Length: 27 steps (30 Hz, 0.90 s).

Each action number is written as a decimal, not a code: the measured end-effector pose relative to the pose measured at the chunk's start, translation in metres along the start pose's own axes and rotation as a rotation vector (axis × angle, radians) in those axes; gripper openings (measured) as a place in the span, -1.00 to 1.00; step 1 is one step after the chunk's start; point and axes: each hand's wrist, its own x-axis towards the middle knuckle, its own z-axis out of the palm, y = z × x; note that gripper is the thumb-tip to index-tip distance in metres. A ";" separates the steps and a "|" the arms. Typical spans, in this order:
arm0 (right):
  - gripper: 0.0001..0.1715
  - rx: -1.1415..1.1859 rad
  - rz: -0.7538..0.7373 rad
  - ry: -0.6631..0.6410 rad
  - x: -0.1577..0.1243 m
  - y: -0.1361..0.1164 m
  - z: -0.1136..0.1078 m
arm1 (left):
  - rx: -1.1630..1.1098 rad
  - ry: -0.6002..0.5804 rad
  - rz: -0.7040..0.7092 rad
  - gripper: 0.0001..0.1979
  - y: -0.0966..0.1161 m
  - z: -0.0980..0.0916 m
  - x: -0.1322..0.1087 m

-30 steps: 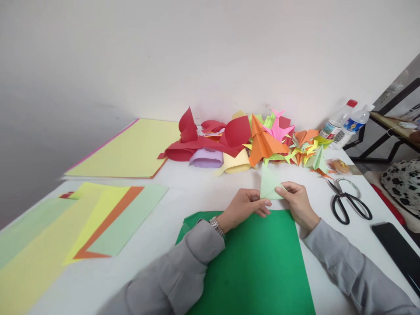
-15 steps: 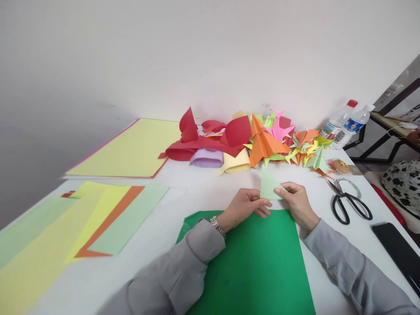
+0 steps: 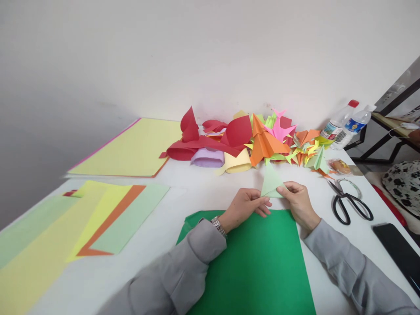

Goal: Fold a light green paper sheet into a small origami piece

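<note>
A small pale green folded paper (image 3: 271, 181), pointed at the top, is held between my two hands above the white table. My left hand (image 3: 244, 208), with a metal watch at the wrist, pinches its lower left corner between thumb and fingers. The lower right side is gripped by my right hand (image 3: 299, 203), thumb in front. Below both hands lies a large green sheet (image 3: 256, 262), partly covered by my left sleeve.
Folded paper shapes, including an orange one (image 3: 264, 142) and red curls (image 3: 236, 133), line the back. Scissors (image 3: 349, 201), a black phone (image 3: 397, 249) and bottles (image 3: 356, 124) are at right. Coloured sheets (image 3: 131, 218) and a yellow sheet (image 3: 127, 151) lie left.
The pale green paper has tilted and shifted slightly to the right, with its lower edge a little higher. Both hands keep their hold almost in place.
</note>
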 end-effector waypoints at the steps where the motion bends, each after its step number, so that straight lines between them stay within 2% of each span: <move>1: -0.83 0.004 0.001 0.000 0.000 0.000 0.000 | -0.003 0.000 0.005 -0.64 0.000 0.000 0.000; 10: -0.80 -0.001 0.009 0.018 -0.001 -0.001 0.002 | -0.041 0.067 0.026 -0.66 -0.001 0.004 -0.001; 18: -0.77 0.019 0.013 0.084 0.000 0.000 0.003 | -0.110 0.215 -0.002 -0.71 0.000 0.005 0.000; 27: -0.77 0.037 0.011 0.079 -0.002 -0.003 0.005 | -0.134 0.185 0.040 -0.72 -0.002 0.002 0.000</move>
